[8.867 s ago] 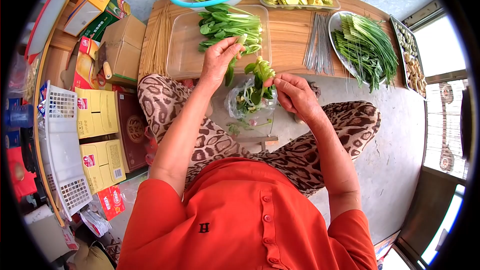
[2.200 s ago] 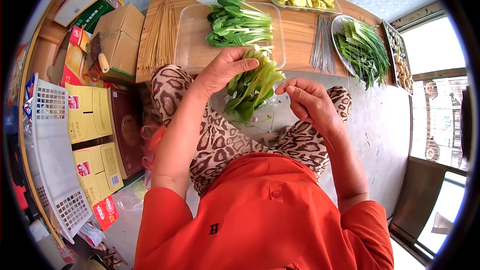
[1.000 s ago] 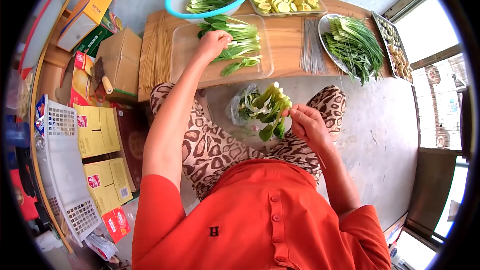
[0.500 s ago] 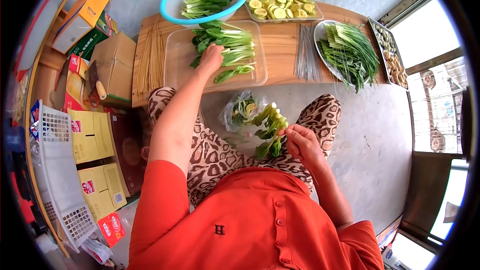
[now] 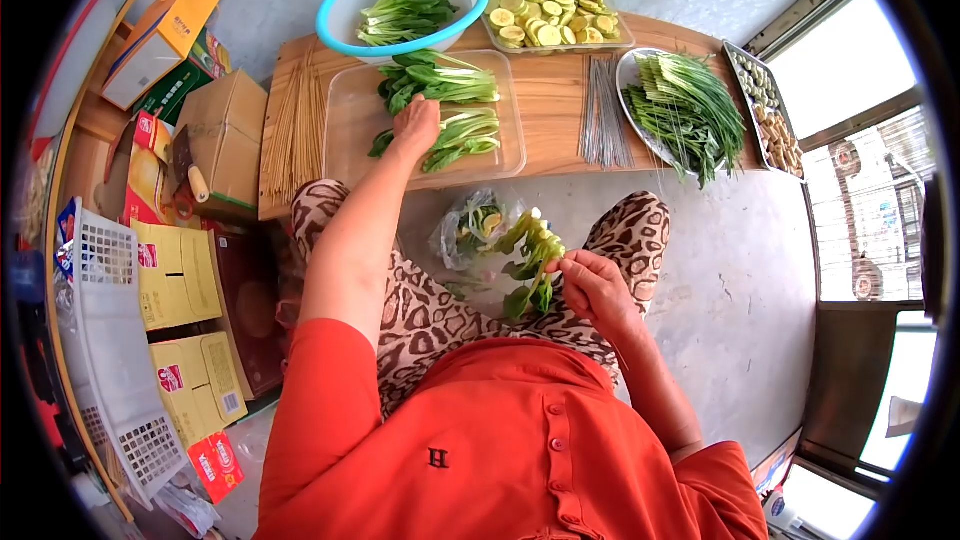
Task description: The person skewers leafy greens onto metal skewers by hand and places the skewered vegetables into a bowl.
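My left hand [image 5: 417, 127] reaches into a clear plastic tray [image 5: 345, 140] on the wooden table. Its fingers are closed at the leaf end of bok choy-like greens [image 5: 468, 132]; the fingertips are partly hidden. Just above lies another bunch of the same greens [image 5: 460, 82]. Over my lap, my right hand [image 5: 592, 285] pinches a thin skewer threaded with leafy greens [image 5: 535, 245], whose leaves hang down to the left. A bit of the stick shows below that hand.
Behind the tray stands a blue-rimmed bowl [image 5: 335, 25] of greens, beside a box of zucchini slices [image 5: 550, 18]. Bamboo skewers [image 5: 293, 130], metal skewers [image 5: 604, 115], a plate of chives [image 5: 690, 105] and a narrow tray [image 5: 765, 110] line the table. A plastic bag [image 5: 465, 230] sits below; cartons [image 5: 180, 275] stand left.
In the tray, my left hand has shifted slightly down, and the lower greens now lie together apart from the upper bunch. My right hand still holds the skewer at nearly the same spot.
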`<state>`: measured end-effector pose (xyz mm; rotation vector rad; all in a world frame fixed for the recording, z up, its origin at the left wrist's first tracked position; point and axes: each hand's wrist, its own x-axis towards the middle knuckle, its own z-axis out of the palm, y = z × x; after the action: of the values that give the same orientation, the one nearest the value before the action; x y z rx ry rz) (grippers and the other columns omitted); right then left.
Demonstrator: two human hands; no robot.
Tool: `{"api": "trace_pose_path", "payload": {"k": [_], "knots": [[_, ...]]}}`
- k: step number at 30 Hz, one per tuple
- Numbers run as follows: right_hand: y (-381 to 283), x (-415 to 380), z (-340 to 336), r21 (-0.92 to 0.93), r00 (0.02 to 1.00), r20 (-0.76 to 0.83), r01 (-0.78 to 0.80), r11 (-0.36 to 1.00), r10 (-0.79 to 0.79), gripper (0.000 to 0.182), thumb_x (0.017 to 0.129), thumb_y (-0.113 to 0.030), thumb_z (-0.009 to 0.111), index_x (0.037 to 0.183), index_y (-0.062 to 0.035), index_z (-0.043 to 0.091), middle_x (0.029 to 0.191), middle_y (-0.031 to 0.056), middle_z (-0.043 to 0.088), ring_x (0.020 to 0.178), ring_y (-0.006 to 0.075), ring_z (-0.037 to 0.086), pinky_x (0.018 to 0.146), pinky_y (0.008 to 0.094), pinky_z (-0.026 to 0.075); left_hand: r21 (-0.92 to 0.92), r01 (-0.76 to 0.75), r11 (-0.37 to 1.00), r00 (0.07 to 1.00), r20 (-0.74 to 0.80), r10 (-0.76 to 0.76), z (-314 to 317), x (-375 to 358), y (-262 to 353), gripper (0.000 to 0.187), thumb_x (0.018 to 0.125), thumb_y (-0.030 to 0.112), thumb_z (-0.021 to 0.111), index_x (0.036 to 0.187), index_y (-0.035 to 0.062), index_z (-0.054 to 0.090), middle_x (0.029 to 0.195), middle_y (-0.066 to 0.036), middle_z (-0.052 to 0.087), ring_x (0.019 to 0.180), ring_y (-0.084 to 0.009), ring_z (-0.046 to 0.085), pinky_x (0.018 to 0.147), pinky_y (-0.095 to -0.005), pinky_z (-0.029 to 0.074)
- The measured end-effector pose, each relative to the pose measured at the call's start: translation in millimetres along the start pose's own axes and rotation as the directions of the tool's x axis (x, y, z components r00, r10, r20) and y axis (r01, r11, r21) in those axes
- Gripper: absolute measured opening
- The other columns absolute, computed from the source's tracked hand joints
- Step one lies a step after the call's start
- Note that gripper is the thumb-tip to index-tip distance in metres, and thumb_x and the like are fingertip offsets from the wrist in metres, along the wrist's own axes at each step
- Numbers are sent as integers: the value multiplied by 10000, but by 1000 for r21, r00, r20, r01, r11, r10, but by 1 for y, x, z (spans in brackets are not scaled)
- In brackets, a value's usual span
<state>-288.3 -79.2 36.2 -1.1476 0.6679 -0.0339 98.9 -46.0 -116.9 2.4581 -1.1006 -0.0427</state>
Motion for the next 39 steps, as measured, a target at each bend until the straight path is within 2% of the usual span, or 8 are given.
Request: {"api": "trace_pose_path", "payload": {"k": [11, 15, 17, 19, 21, 25, 30, 39], "knots": [[-6, 5, 0, -6, 999, 13, 47, 999, -47, 219, 983, -183, 468, 954, -14, 606, 494, -51, 356, 405, 41, 283, 379, 202, 214, -123, 30, 992, 1000, 7, -30, -72, 6, 17, 87, 758, 103, 592, 782, 88, 674, 796, -117, 673, 798, -315, 646, 713, -405, 505], [-16, 9, 3, -11, 998, 31, 59, 998, -58, 228, 977, -174, 466, 959, -13, 626, 511, -65, 347, 430, 33, 276, 407, 204, 213, -496, 43, 867, 998, 66, -12, -97, 8, 13, 125, 754, 127, 632, 846, 54, 672, 811, -52, 689, 779, -157, 649, 698, -298, 493], [-23, 10, 8, -7, 997, 36, 66, 998, -66, 229, 979, -175, 465, 958, -14, 626, 511, -66, 348, 428, 30, 275, 405, 204, 208, -809, 61, 585, 995, 94, 27, -120, -7, 26, 172, 817, 119, 649, 949, 8, 640, 895, -27, 650, 808, -78, 568, 736, -247, 463], [-29, 14, 13, -16, 996, 44, 79, 997, -79, 229, 980, -174, 464, 957, -14, 626, 506, -66, 347, 425, 29, 275, 402, 206, 206, -846, 125, 518, 987, 160, 23, -144, -21, 41, 168, 858, 91, 602, 1006, 13, 604, 988, -60, 647, 910, -98, 582, 811, -245, 452], [-37, 16, 19, -43, 992, 58, 118, 992, -115, 233, 980, -177, 463, 954, -11, 625, 496, -66, 344, 417, 29, 272, 400, 206, 207, -974, 178, 143, 976, 193, 97, -156, -35, 50, 159, 870, 92, 589, 1018, 34, 581, 1006, -90, 651, 996, -137, 598, 846, -264, 464], [-54, 21, 35, -86, 987, 77, 145, 986, -139, 241, 981, -184, 459, 963, -7, 621, 484, -69, 339, 409, 26, 270, 392, 203, 199, -945, 199, -261, 963, 139, 232, -154, -52, 51, 158, 880, 107, 582, 1021, 37, 569, 1014, -119, 650, 998, -224, 628, 854, -353, 515], [-73, 31, 55, -114, 976, 117, 195, 974, -181, 221, 986, -175, 455, 960, -17, 607, 482, -64, 346, 393, 26, 260, 381, 196, 195, -884, 268, -384, 961, 216, 173, -144, -65, 46, 170, 884, 127, 596, 1041, 65, 577, 917, -65, 627, 786, -157, 613, 759, -315, 521], [-75, 57, 69, -112, 974, 154, 185, 976, -167, 234, 986, -168, 451, 980, -3, 617, 510, -87, 337, 419, 17, 261, 405, 199, 185, -895, 243, -374, 967, 194, 166, -144, -72, 48, 165, 899, 142, 603, 1045, 74, 568, 918, -44, 609, 776, -126, 586, 701, -280, 486]]}}
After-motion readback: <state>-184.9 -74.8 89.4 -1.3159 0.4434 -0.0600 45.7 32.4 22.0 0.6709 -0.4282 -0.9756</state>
